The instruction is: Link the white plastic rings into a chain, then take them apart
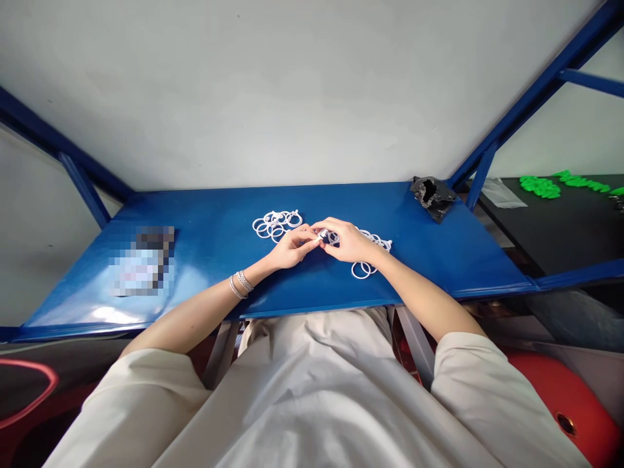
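Left hand: the left hand point(291, 249) lay just left of the frame's middle, fingers curled in, its fingertips pinching a small white plastic piece point(322, 238) from the left.
Right hand: the right hand point(349, 242) sat just right of the middle, knuckles up, fingers bent and closed on the same piece from the other side. The two hands met fingertip to fingertip.
White piece: it was held between both hands over the glossy blue metal table point(205, 227), at the centre of the frame (too small for me to make out its exact shape).
Left heap: a loose cluster of thin white plastic rings point(275, 223) lay on the table just above and left of the left hand, not touching it.
Right heap: a second scatter of white rings point(366, 259) lay under and beside the right hand, one ring showing just below the wrist.
Wrist: silver bangles point(240, 284) circled the left wrist, lower left of the hands.
Upper right: a crumpled black plastic bag point(431, 195) sat near the table's far right corner, well apart from the hands.
Far right: bright green plastic parts point(540, 187) lay on a black bench point(560, 234) beyond the table.
Left: a blurred-out flat object point(141, 263) lay on the table, well apart from the hands.
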The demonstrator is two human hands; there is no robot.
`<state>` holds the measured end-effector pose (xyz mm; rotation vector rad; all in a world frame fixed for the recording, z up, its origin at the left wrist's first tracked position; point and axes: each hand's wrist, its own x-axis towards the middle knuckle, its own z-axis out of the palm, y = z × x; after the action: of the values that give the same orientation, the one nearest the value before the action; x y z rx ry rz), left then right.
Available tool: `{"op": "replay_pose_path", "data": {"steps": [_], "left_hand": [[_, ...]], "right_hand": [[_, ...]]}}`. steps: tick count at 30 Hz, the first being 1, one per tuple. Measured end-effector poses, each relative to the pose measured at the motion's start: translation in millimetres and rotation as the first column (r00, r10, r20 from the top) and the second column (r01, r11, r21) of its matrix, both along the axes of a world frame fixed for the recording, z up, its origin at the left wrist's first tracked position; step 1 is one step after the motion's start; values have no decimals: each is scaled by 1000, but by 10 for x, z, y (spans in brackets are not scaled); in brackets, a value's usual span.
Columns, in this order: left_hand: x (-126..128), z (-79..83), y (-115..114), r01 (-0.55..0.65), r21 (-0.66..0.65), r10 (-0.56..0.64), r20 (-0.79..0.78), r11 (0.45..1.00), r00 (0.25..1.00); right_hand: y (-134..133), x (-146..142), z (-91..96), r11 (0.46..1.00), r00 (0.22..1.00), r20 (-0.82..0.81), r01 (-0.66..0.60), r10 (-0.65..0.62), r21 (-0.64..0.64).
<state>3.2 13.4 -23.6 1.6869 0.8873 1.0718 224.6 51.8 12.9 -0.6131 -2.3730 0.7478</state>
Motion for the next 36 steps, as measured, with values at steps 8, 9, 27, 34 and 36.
{"op": "replay_pose_path", "data": {"steps": [8, 9, 27, 34, 36], "left_hand": [[41, -1, -15, -76, -117, 75, -16, 990, 997], [43, 2, -14, -101, -123, 99, -29, 987, 995], [37, 68, -47, -104, -19, 100, -159, 994, 982], [55, 124, -80, -51, -47, 42, -182, 998, 982], [57, 117, -83, -42, -67, 28, -202, 997, 979]], "right_hand": [[-8, -18, -6, 995, 991, 128, 38, -27, -89], [-16, -14, 10, 994, 990, 141, 44, -30, -101], [-90, -70, 34, 990, 954, 266, 141, -140, 15], [-78, -45, 76, 989, 990, -11, 141, -141, -47], [-16, 9, 129, 979, 968, -169, 165, -183, -118]]}}
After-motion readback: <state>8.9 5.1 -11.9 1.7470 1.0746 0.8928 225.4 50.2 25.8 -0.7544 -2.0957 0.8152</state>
